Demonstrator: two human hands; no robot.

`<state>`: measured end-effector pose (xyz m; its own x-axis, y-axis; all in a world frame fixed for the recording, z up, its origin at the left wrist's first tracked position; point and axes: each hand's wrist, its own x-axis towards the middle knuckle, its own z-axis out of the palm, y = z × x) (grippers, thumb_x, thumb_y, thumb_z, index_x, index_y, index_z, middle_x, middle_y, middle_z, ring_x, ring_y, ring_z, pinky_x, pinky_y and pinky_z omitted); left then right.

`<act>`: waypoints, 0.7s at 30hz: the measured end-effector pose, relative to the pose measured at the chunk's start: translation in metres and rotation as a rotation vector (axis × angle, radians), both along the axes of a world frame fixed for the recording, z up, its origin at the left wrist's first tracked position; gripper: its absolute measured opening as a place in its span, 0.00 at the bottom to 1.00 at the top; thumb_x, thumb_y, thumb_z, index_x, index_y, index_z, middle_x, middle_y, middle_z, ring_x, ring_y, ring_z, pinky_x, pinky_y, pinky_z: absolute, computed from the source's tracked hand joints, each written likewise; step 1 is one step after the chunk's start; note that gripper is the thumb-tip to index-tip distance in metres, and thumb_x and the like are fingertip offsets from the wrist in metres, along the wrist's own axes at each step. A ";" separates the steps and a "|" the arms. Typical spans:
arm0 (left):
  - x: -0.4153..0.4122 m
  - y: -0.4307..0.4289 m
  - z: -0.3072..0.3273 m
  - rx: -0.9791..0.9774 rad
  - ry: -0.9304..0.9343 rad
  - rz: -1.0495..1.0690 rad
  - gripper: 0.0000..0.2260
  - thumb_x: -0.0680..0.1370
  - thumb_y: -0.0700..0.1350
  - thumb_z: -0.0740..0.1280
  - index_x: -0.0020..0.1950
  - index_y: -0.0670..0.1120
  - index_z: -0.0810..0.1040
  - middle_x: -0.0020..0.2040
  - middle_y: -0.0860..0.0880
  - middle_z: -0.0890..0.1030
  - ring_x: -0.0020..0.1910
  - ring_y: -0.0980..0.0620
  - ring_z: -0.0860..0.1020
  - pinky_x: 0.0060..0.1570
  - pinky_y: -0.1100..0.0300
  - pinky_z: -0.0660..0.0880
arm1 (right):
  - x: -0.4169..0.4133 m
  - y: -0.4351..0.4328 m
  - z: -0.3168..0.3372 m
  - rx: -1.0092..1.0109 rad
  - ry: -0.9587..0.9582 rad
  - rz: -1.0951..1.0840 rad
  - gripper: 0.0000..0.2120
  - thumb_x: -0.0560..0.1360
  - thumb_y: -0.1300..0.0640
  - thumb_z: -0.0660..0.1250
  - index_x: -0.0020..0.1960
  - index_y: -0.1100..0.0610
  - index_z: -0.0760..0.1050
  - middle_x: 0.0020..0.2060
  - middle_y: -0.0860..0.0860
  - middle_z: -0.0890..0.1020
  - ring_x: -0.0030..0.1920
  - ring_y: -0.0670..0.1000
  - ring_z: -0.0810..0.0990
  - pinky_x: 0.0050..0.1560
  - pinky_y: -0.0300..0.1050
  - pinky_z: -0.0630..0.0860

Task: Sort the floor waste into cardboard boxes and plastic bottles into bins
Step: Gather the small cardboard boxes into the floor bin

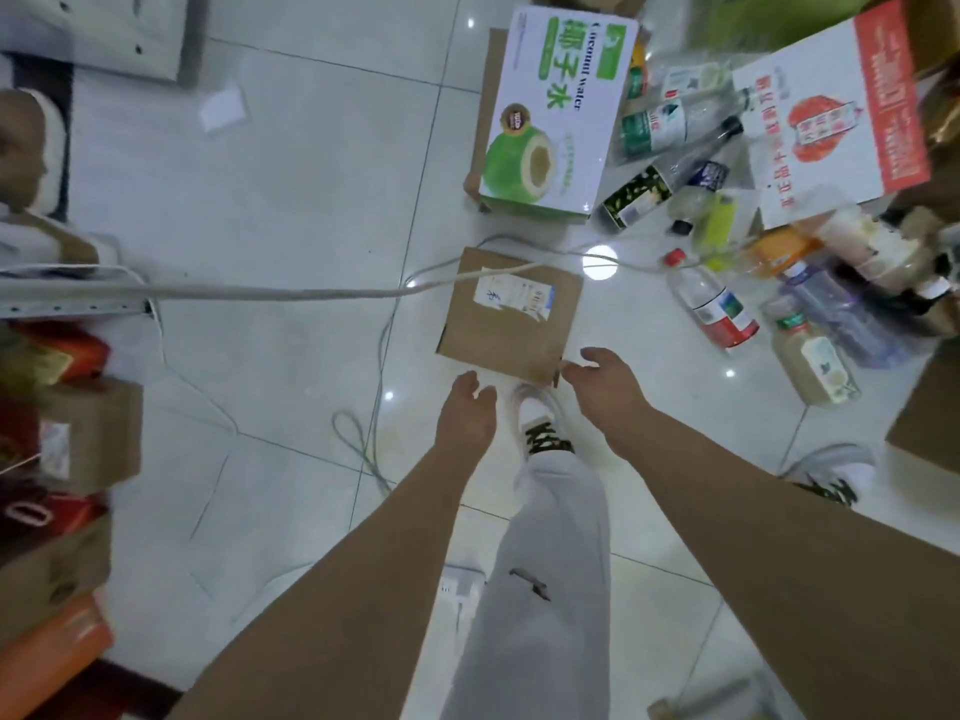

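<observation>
Two bare arms stretch down toward a brown cardboard box (511, 324) lying flat on the pale tiled floor (291, 163), its paper shipping label facing up. The left hand (467, 410) hangs just short of the box's near edge with its fingers loosely spread, gripping nothing. The right hand (602, 381) is likewise spread and empty. Its fingertips sit at the box's near right corner and may be brushing it, though blur makes contact hard to judge.

A white cable (270, 293) runs across the floor and over the far part of the box. Beyond it lies a green-and-white coconut-water carton (550, 111), and further right a red-and-white carton (831, 111) is tilted. Between and in front of those two cartons is a loose heap of plastic bottles (691, 163), with a red-capped bottle (711, 301) on its side near the brown box. A white shoe (540, 426) stands just behind the box, between the hands.
</observation>
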<state>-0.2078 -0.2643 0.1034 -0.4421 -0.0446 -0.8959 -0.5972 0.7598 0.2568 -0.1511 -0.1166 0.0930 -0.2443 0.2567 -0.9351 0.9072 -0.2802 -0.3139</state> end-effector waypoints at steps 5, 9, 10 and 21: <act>-0.040 -0.034 -0.097 -0.065 0.131 -0.076 0.26 0.82 0.49 0.58 0.78 0.44 0.56 0.76 0.45 0.62 0.74 0.46 0.63 0.72 0.53 0.60 | -0.018 -0.005 -0.101 0.059 -0.027 -0.058 0.29 0.80 0.54 0.62 0.78 0.58 0.57 0.68 0.56 0.72 0.64 0.55 0.74 0.54 0.40 0.66; -0.070 -0.038 -0.163 -0.079 0.240 -0.047 0.29 0.82 0.52 0.58 0.79 0.43 0.53 0.78 0.45 0.57 0.76 0.47 0.58 0.74 0.54 0.56 | -0.021 0.000 -0.173 0.091 -0.092 -0.172 0.35 0.80 0.49 0.63 0.79 0.60 0.50 0.74 0.57 0.65 0.70 0.56 0.69 0.56 0.41 0.65; -0.075 -0.036 -0.175 -0.075 0.247 -0.040 0.29 0.82 0.52 0.58 0.79 0.43 0.52 0.78 0.46 0.57 0.76 0.48 0.58 0.74 0.55 0.56 | -0.022 0.000 -0.187 0.083 -0.095 -0.175 0.36 0.80 0.48 0.63 0.79 0.60 0.50 0.74 0.57 0.65 0.70 0.56 0.69 0.56 0.41 0.65; -0.024 0.020 -0.157 -0.064 0.047 0.009 0.24 0.82 0.55 0.56 0.75 0.46 0.62 0.69 0.45 0.70 0.64 0.45 0.72 0.54 0.56 0.69 | 0.004 0.032 -0.179 0.130 0.004 -0.171 0.24 0.77 0.44 0.66 0.67 0.56 0.70 0.56 0.50 0.79 0.45 0.47 0.77 0.38 0.38 0.71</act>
<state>-0.2322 -0.2448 -0.0537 -0.4830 -0.1056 -0.8692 -0.5925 0.7704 0.2357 -0.1470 -0.0847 -0.0859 -0.1903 0.4127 -0.8908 0.8489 -0.3866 -0.3605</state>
